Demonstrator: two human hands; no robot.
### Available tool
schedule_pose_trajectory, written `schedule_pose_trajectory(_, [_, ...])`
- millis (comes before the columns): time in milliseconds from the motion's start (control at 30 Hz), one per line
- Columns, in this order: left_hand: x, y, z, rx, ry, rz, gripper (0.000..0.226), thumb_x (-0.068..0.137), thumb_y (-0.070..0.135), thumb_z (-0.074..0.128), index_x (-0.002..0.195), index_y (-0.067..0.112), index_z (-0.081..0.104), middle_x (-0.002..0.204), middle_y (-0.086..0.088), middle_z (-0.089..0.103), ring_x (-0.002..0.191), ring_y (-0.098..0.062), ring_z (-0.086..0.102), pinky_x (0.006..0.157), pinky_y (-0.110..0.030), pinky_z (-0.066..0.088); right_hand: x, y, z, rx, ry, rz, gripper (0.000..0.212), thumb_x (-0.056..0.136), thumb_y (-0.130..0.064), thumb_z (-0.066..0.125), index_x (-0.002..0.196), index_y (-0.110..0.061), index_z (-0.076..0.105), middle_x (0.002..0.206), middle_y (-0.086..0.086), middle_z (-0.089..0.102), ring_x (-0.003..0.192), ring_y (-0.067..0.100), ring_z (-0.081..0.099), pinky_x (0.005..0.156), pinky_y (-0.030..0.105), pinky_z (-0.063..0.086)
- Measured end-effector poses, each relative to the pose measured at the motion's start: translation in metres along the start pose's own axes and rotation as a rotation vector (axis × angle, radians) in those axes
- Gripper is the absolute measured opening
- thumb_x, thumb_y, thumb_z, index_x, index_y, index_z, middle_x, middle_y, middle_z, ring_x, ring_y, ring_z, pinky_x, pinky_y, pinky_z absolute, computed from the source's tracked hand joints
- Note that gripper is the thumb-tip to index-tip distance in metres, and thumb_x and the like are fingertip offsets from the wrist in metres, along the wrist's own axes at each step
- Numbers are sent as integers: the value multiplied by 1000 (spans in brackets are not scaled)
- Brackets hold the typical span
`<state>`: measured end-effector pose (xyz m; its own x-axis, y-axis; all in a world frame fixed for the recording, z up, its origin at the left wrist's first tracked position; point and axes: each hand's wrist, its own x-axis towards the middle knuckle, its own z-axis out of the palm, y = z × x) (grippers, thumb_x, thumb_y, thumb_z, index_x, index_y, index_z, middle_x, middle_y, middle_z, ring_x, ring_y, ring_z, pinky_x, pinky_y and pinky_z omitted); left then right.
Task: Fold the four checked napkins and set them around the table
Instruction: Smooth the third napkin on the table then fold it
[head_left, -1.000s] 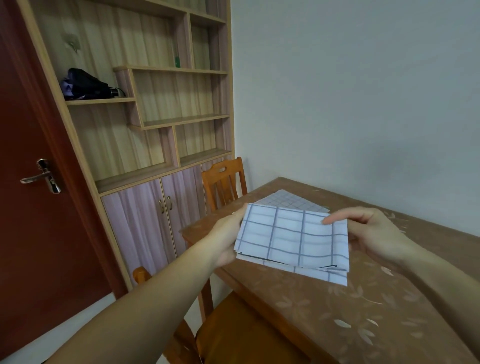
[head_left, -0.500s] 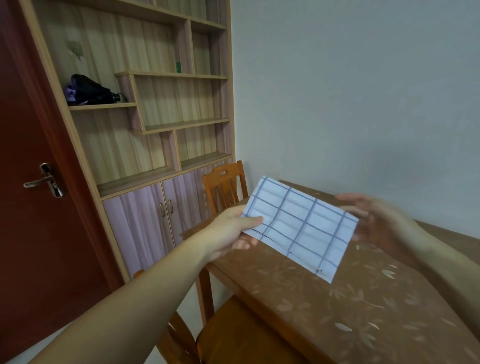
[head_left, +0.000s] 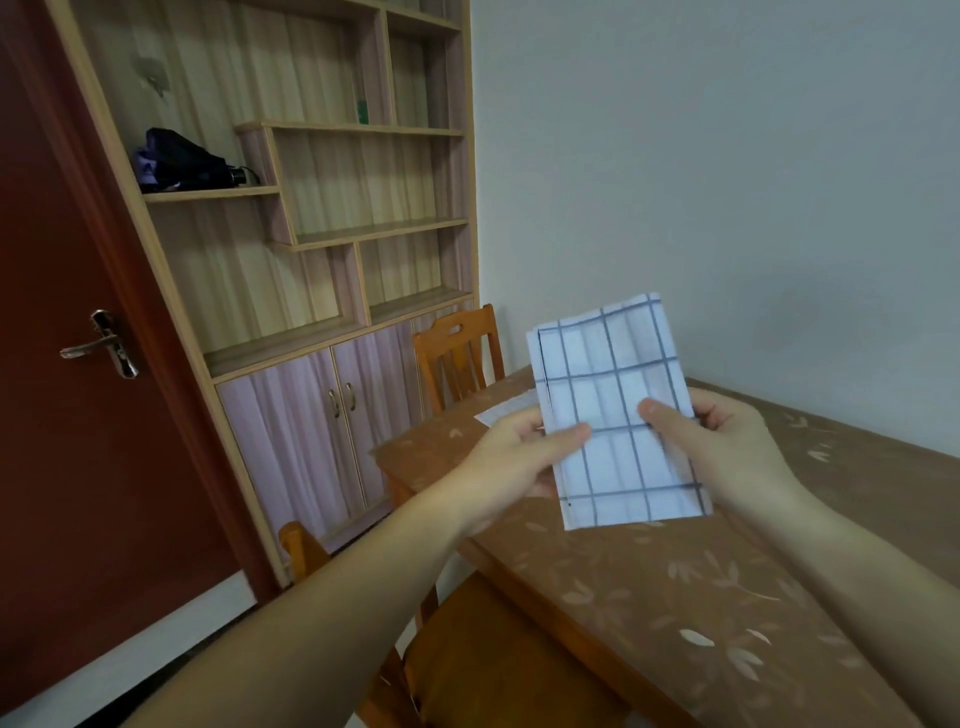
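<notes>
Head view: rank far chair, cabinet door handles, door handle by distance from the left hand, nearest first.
From the left hand, which grips the folded napkin:
1. Far chair, just beyond the hand at the table's far end.
2. Cabinet door handles, to the left, low on the shelf unit.
3. Door handle, far left on the red door.

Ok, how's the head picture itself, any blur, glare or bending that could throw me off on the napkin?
Head view: the napkin is sharp, its grid lines crisp, pinched by the left hand and right hand; light is dim and even, with no glare on the table; wide-angle bending tilts the shelf unit and door.
</notes>
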<state>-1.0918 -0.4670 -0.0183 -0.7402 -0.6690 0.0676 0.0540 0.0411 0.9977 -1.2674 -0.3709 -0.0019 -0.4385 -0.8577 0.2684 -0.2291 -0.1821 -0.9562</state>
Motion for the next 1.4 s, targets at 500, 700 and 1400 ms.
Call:
schedule_pose_trajectory(500, [-3, 1, -13, 78, 2, -28, 27, 102, 22, 48, 123, 15, 65, 118, -3, 72, 105, -18, 70, 88, -37, 56, 0, 3, -33, -39, -459, 129, 55, 66, -49, 80, 106, -12, 73, 104, 21, 73, 80, 37, 63, 60, 31, 54])
schedule_pose_trajectory(700, [0, -3, -11, -193, 39, -33, 33, 99, 10, 52, 130, 15, 61, 125, -10, 68, 117, -40, 61, 104, -51, 47, 0, 5, -34, 87, -441, 110, 65, 47, -53, 89, 97, -14, 76, 85, 23, 64, 63, 29, 50, 53, 27, 48])
schedule_pose_trajectory(1400, [-15, -1, -12, -86, 149, -160, 22, 97, 30, 59, 106, 13, 70, 85, -6, 75, 65, -15, 69, 56, -22, 56, -4, -2, -15, -195, -279, -172, 32, 90, 9, 55, 97, -16, 73, 98, -2, 76, 89, 20, 71, 71, 23, 57])
